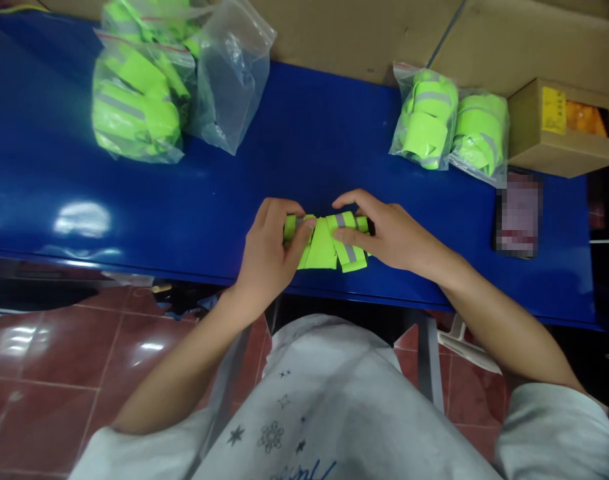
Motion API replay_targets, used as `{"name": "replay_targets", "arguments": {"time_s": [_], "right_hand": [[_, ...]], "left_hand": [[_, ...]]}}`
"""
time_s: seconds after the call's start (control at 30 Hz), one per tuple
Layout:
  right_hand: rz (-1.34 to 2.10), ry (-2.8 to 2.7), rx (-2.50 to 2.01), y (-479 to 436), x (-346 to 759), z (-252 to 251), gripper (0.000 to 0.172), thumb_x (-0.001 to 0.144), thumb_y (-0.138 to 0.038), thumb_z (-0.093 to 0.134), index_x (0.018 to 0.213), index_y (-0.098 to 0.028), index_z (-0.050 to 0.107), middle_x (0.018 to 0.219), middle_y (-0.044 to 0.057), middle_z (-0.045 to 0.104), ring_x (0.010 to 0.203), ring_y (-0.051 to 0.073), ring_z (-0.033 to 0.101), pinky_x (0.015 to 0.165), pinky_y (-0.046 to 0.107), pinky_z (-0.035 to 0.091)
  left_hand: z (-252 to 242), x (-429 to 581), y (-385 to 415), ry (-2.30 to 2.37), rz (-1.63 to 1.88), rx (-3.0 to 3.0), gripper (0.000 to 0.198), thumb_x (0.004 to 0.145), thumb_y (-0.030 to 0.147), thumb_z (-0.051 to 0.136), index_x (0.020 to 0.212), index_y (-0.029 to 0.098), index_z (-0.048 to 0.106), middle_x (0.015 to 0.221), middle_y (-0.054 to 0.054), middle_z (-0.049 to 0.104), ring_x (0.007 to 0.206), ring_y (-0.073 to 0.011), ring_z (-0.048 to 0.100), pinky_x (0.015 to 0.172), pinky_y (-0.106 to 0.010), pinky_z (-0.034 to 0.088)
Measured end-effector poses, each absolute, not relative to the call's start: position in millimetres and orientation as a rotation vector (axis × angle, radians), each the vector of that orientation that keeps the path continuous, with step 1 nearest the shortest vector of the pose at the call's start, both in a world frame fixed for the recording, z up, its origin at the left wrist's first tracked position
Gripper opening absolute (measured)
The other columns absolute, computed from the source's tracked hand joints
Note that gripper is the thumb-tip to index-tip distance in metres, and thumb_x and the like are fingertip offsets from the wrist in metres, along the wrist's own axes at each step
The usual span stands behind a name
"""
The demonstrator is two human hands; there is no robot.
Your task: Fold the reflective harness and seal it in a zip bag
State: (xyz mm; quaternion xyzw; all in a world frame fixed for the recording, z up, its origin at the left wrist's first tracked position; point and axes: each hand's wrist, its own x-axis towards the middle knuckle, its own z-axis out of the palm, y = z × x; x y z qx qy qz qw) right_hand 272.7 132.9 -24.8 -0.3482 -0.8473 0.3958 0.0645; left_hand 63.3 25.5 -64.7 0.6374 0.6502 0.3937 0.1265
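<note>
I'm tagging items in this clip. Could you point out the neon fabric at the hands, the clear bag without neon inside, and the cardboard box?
Neon fabric (322, 245): head view, its middle section.
Clear bag (232, 80): head view, middle of its transparent side.
Cardboard box (567, 148): head view, front face, low down.

One head cam, fwd + steeply down from above shirt (344, 413); L hand (267, 250), R hand (392, 233) near, approx. mid-frame; table (324, 127) beyond them, depth past it hard to judge.

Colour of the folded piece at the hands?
Folded piece: neon yellow-green with grey stripes; head view.
</note>
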Motion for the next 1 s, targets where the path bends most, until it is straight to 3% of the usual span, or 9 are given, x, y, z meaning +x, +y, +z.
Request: {"name": "replay_targets", "arguments": {"time_s": [0.07, 0.2, 0.27, 0.37, 0.47, 0.6, 0.87, 1.0], "right_hand": [[1.117, -2.571, -1.085, 130, 271, -24, 0.033, 0.102, -0.043, 0.067, 0.129, -0.024, 0.064, 0.091, -0.001, 0.067, 0.071, 0.016, 0.060, 0.069, 0.029, 0.042], [0.731, -2.541, -0.920, 118, 268, -36, 0.023, 0.102, -0.029, 0.067, 0.123, -0.020, 0.068, 0.130, 0.012, 0.064, 0.114, 0.025, 0.064, 0.096, 0.038, 0.050], [0.570, -2.551, -0.784, 112, 267, -45, 0.020, 0.106, -0.023, 0.056, 0.121, -0.020, 0.069, 0.128, 0.012, 0.067, 0.120, 0.026, 0.064, 0.101, 0.040, 0.051], [0.251, -2.664, -0.575, 104, 268, -55, 0.032, 0.110, -0.014, 0.044, 0.122, -0.022, 0.072, 0.122, 0.010, 0.074, 0.127, 0.025, 0.064, 0.107, 0.042, 0.050], [0.020, -2.766, -0.429, 98, 272, -58, 0.031, 0.110, -0.027, 0.053, 0.137, -0.020, 0.068, 0.128, 0.014, 0.073, 0.135, 0.031, 0.060, 0.114, 0.049, 0.047], [-0.045, -2.798, -0.479, 95, 279, -61, 0.056, 0.103, -0.052, 0.064, 0.147, -0.017, 0.061, 0.137, 0.021, 0.068, 0.139, 0.040, 0.056, 0.112, 0.058, 0.046], [-0.191, -2.819, -0.555, 96, 295, -60, 0.048, 0.105, -0.049, 0.063, 0.143, -0.020, 0.063, 0.140, 0.018, 0.070, 0.126, 0.036, 0.063, 0.097, 0.048, 0.048], [-0.165, -2.812, -0.536, 58, 318, -61, 0.044, 0.105, -0.052, 0.062, 0.139, -0.024, 0.065, 0.136, 0.015, 0.073, 0.125, 0.036, 0.066, 0.098, 0.049, 0.050]], "left_hand": [[-66, 63, 28, 1.909, 1.097, 1.916, 0.008, 0.107, 0.029, 0.058, 0.103, 0.022, 0.059, 0.102, -0.007, 0.066, 0.092, -0.0225, 0.065, 0.079, -0.038, 0.052], [-70, 62, 32, 1.960, 1.068, 1.991, 0.013, 0.108, 0.031, 0.054, 0.099, 0.022, 0.057, 0.111, -0.010, 0.065, 0.106, -0.0273, 0.063, 0.092, -0.044, 0.050], [-71, 61, 33, 1.942, 1.045, 1.981, 0.012, 0.108, 0.030, 0.052, 0.100, 0.022, 0.055, 0.111, -0.011, 0.064, 0.106, -0.0271, 0.063, 0.092, -0.044, 0.049], [-72, 59, 35, 1.923, 0.973, 1.968, 0.012, 0.109, 0.030, 0.048, 0.101, 0.022, 0.053, 0.102, -0.008, 0.063, 0.097, -0.0261, 0.061, 0.085, -0.042, 0.048], [-72, 61, 37, 1.911, 0.939, 1.974, 0.012, 0.109, 0.029, 0.045, 0.101, 0.022, 0.051, 0.103, -0.008, 0.061, 0.099, -0.0259, 0.059, 0.087, -0.042, 0.047], [-70, 70, 46, 1.853, 0.842, 1.987, 0.016, 0.111, 0.026, 0.038, 0.099, 0.023, 0.048, 0.102, -0.009, 0.059, 0.097, -0.0250, 0.057, 0.089, -0.041, 0.047], [-62, 83, 61, 1.809, 0.702, 2.045, 0.022, 0.111, 0.031, 0.038, 0.094, 0.022, 0.048, 0.100, -0.008, 0.063, 0.091, -0.0263, 0.056, 0.083, -0.042, 0.039], [-63, 98, 29, 1.701, 0.680, 2.085, 0.021, 0.109, 0.029, 0.041, 0.091, 0.022, 0.049, 0.096, -0.007, 0.064, 0.091, -0.0261, 0.058, 0.084, -0.043, 0.039]]}}
